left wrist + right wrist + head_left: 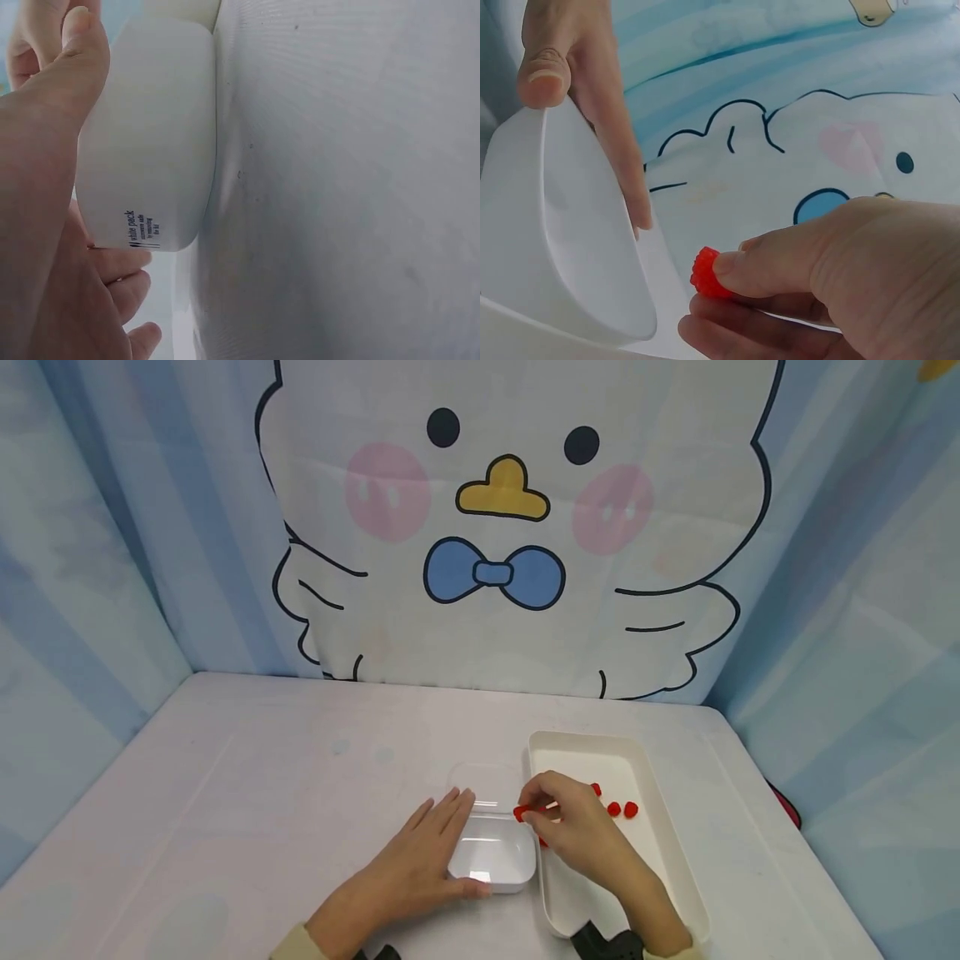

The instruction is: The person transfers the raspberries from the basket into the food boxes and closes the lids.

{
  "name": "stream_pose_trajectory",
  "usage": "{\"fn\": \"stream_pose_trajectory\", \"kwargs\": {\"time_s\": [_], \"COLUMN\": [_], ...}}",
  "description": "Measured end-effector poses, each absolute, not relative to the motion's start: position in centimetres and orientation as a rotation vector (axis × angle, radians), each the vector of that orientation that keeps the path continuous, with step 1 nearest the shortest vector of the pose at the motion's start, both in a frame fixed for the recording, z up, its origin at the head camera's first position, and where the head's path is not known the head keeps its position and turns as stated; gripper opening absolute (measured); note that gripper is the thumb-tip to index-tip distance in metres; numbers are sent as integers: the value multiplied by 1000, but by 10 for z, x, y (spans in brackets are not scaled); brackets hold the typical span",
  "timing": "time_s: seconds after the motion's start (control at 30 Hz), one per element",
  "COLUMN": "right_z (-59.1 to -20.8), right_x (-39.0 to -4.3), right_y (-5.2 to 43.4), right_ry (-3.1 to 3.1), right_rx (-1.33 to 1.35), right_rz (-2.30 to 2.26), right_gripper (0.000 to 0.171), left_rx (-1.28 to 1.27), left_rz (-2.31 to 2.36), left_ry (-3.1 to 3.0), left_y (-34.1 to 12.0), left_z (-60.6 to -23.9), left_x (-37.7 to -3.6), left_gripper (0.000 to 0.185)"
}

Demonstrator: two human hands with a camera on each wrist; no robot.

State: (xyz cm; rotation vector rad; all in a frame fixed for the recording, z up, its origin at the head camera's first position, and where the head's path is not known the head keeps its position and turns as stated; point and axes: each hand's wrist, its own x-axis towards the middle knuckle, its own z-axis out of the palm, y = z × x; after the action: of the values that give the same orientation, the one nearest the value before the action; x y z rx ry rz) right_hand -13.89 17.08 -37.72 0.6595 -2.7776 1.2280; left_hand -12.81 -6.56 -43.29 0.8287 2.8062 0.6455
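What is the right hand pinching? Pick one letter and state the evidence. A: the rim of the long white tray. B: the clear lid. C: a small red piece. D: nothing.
C: the right hand pinches a small red piece between thumb and fingers, above the gap between the small white container and the long white tray.

Table's left half free — tray right.
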Motion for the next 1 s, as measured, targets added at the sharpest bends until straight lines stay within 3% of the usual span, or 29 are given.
{"fn": "stream_pose_trajectory", "kwargs": {"time_s": [1.0], "right_z": [-401], "right_x": [-133], "right_y": [137], "right_ry": [-2777], "right_rx": [931], "right_rz": [990], "right_gripper": [17], "left_rx": [833], "left_rz": [560], "left_ry": [2939], "left_y": [-61], "left_z": [-435], "left_x": [-121], "left_gripper": [110]}}
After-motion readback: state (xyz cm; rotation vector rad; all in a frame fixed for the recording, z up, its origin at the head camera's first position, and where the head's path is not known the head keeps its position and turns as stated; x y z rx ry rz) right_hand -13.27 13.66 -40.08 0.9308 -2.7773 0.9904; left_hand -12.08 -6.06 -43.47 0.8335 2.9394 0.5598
